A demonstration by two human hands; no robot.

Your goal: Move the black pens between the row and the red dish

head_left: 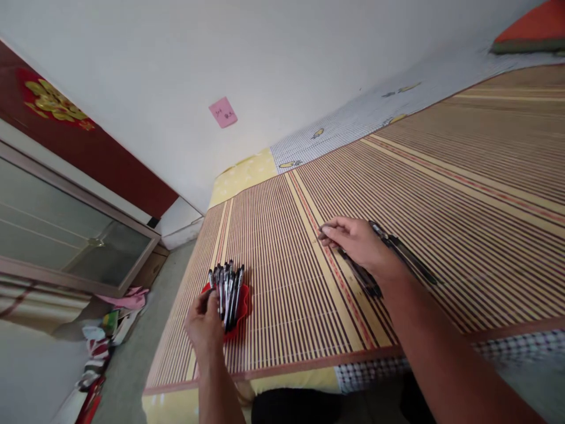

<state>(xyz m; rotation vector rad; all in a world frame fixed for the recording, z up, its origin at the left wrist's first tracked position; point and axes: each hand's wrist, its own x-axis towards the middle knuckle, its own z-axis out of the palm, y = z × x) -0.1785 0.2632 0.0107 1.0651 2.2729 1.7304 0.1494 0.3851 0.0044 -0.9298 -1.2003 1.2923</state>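
Observation:
My left hand point(205, 323) is at the left edge of a red scalloped dish point(243, 315), its thumb and fingers closed on a pen point(210, 278). Several black and clear pens point(230, 297) lie bunched in that dish, their ends pointing away from me. My right hand point(353, 242) is over the mat, fingertips pinched together around something small and dark that I cannot make out. Beneath and beside it lie dark pens point(362, 277), partly covered by the hand and wrist. Beyond the wrist is a long dark item, like a slim case or more pens point(410, 257).
A striped bamboo mat point(273, 235) covers the bed, over yellow and checked bedding. A white wall with a pink note point(223, 112) stands behind. An orange folded item point(532, 28) lies far right. At left are a glass-panelled door point(75, 229) and clutter on the floor.

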